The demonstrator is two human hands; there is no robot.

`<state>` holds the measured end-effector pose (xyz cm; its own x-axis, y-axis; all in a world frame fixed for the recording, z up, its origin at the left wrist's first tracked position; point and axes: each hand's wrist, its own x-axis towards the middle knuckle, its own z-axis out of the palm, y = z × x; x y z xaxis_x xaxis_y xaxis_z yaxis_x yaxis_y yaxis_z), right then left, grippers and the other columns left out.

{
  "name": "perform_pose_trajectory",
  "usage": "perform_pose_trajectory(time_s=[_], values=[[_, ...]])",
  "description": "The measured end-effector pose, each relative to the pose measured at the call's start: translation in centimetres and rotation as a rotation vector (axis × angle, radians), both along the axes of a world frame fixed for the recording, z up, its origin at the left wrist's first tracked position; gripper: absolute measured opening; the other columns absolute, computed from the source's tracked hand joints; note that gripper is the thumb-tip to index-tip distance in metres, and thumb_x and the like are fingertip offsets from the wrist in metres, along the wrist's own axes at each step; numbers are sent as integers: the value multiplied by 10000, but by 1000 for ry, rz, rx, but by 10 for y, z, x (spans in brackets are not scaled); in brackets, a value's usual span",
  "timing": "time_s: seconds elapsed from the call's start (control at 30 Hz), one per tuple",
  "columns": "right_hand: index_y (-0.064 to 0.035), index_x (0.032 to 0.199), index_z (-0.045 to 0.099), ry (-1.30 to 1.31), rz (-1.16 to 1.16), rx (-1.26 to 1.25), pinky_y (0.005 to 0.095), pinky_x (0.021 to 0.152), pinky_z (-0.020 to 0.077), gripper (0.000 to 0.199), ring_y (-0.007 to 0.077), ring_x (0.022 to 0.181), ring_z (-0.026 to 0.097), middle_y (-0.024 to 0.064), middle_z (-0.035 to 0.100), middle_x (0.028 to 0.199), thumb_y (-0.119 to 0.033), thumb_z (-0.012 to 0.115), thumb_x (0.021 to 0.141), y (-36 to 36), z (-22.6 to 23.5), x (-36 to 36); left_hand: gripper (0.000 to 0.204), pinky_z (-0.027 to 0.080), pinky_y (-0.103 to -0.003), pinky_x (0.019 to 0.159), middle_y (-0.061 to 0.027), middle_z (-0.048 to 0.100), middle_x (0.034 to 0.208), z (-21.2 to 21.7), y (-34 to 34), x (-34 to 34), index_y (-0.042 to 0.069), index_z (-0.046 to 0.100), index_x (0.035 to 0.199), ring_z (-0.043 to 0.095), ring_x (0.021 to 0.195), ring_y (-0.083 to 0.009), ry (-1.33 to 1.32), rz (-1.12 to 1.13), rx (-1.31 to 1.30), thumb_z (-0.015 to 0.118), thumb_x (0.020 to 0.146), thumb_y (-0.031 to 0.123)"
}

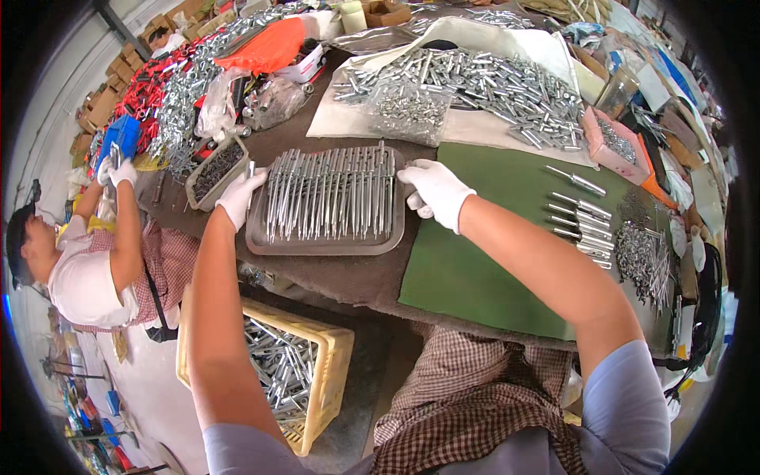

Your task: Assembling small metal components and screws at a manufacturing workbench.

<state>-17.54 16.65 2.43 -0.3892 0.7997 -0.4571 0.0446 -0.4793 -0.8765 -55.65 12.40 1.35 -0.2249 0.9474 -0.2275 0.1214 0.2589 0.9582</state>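
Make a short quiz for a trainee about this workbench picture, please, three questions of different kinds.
1. True or false: both gloved hands, left hand and right hand, are at the sides of the grey tray of metal rods.
2. Multiple choice: what colour is the mat under the right forearm? A) red B) green C) blue
3. Fill in: the yellow ___ below the table edge holds more metal parts.

Key: 1 true; 2 B; 3 crate.
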Motion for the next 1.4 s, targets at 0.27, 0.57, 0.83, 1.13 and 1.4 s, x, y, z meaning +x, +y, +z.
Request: perform_pose_trajectory(time_s=[0.27,0.57,0.83,1.13,1.4], values=[[-41,995,540,1,-74,39,360,542,416,177,193,619,509,73,528,786,-191,539,902,-2,-15,-3,275,477,-327,888,-77,675,1070,-8,-3,11,-7,636,1140,623,965,-170,-6,46,43,616,924,162],[-22,978,586,-2,-103,233,376,785,448,207,232,781,521,119,597,875,-200,497,918,-1,-9,10,219,490,-323,833,-69,654,1012,7,-40,50,-9,616,1101,617,905,-166,48,289,200,614,924,119],[-65,888,646,-75,-21,417,329,624,413,150,135,681,472,29,576,764,-195,574,908,16,17,89,268,408,-208,515,10,547,796,45,-101,143,20,560,1121,509,626,-64,18,235,160,618,936,204],[-111,857,701,-327,105,414,226,459,288,112,38,545,415,-59,550,695,-187,623,887,49,23,163,177,400,-195,418,11,555,815,25,-144,256,54,558,1073,483,514,-55,-251,218,-18,609,918,126],[-70,914,751,-537,319,731,306,701,457,287,182,693,569,77,682,870,-313,612,851,85,31,150,212,530,-246,448,-86,626,980,8,-162,303,20,496,1130,715,796,-255,-407,158,-28,576,947,91]])
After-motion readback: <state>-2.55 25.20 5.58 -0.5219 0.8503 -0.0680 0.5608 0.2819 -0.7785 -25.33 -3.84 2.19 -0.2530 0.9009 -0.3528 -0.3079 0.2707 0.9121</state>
